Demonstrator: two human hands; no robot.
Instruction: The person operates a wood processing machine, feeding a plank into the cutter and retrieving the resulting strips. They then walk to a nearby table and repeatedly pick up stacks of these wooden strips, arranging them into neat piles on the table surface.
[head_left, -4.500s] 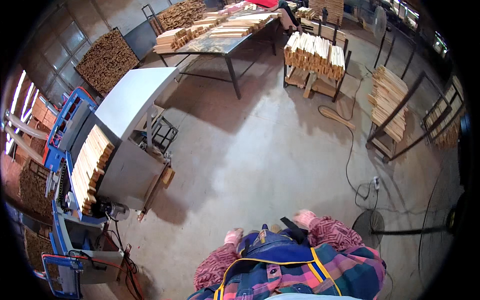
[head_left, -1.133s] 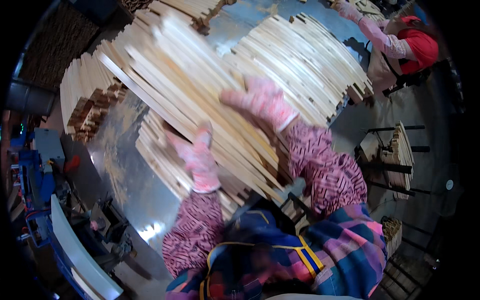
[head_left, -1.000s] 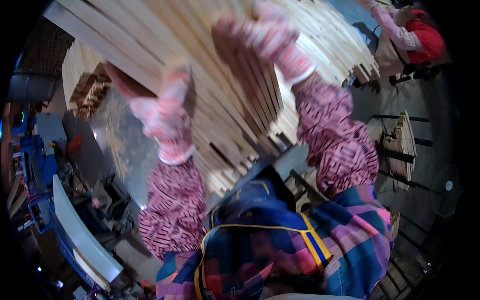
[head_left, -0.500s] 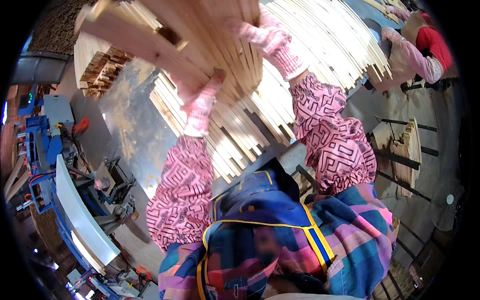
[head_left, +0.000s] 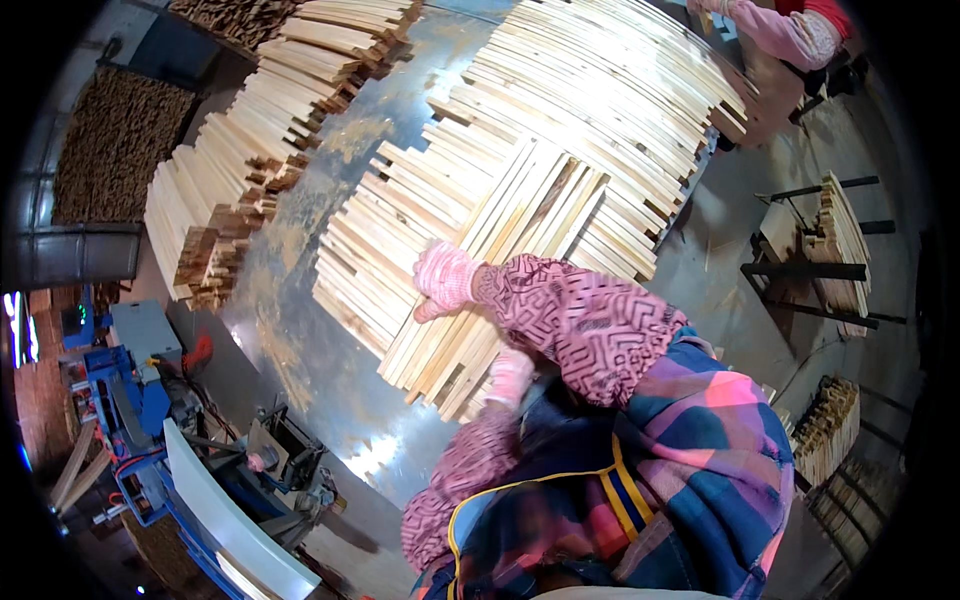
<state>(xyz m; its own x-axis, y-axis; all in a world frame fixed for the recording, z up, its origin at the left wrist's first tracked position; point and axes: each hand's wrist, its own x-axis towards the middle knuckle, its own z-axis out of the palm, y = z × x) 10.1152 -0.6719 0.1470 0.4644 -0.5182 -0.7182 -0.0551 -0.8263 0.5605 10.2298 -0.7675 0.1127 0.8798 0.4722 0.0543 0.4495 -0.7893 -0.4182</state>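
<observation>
And here the pale wooden strips (head_left: 511, 226) are lying side by side in a bundle, running slantwise from lower left to upper right! They're resting flat across a layer of slats (head_left: 372, 262), crossing it at a steep angle on the metal surface (head_left: 290, 345). The far ends are standing out unevenly, with dark gaps showing between some strips on the right. One is showing a browner face among the creamy yellows, and the middle is hiding partly from view.
</observation>
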